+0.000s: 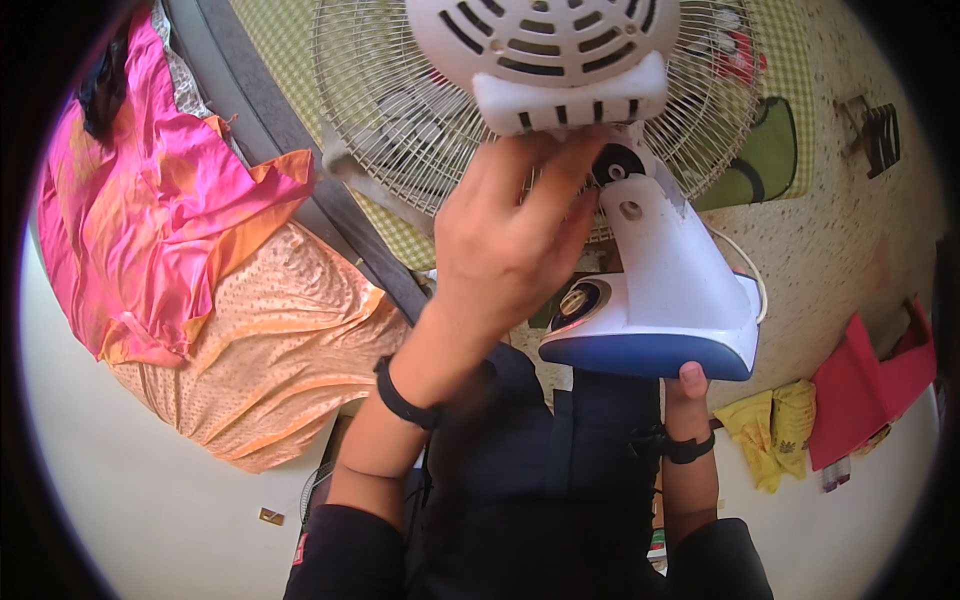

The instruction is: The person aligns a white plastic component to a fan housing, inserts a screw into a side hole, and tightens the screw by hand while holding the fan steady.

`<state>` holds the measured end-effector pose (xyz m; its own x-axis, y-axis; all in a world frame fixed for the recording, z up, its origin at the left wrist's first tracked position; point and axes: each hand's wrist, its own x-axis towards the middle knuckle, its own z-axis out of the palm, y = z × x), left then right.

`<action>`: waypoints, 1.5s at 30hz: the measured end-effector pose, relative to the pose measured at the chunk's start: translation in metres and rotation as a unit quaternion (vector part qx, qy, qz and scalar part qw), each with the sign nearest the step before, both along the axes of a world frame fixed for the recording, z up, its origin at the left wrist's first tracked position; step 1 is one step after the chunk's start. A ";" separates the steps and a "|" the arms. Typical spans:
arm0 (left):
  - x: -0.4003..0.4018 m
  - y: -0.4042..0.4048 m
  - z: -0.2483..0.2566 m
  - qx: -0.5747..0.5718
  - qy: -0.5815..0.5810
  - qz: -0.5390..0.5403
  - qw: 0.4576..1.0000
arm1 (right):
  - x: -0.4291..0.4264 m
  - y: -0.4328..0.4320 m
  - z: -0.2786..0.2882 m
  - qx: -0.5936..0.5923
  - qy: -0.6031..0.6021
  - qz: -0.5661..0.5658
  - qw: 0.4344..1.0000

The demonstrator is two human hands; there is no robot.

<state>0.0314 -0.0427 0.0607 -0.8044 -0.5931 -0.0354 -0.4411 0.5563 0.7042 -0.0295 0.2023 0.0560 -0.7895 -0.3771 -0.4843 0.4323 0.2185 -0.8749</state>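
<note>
A table fan (671, 247) with a white neck and a blue-edged base is before me, its round wire guard (390, 142) facing away. My left hand (517, 217) grips beneath the white rear motor housing (559, 101), next to the black tilt joint (618, 166). Some of its fingertips are hidden and the fingers are slightly blurred. Below, my right hand (691, 384) holds the base (652, 354) from underneath, the thumb over its lower edge. A rotary knob (574, 301) shows on the base, and a white power cord (761, 289) curves along its right side.
Pink cloth (165, 225) and peach patterned cloth (277, 360) hang on the left. A green checked mat (784, 82) lies beyond the fan on the speckled floor (795, 262), with a green bag-like item (772, 150) on it. To the right are yellow packets (772, 431) and a red box (862, 390).
</note>
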 end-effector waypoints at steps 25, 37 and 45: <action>-0.005 -0.013 -0.049 -0.167 0.180 -0.080 0.966 | 0.022 0.000 0.033 0.104 0.156 0.102 0.977; 0.008 -0.027 -0.010 -0.008 0.033 -0.085 0.996 | 0.077 -0.033 0.002 0.133 0.237 0.090 0.958; 0.018 -0.026 -0.005 0.204 0.052 0.008 0.978 | 0.101 -0.047 0.021 0.172 0.234 0.082 0.953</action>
<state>0.0492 -0.0683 0.0558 -0.8075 -0.5587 -0.1892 -0.3605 0.2137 0.9079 0.0710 0.1551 0.0771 -0.8930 -0.3972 -0.2114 -0.0524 0.5583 -0.8280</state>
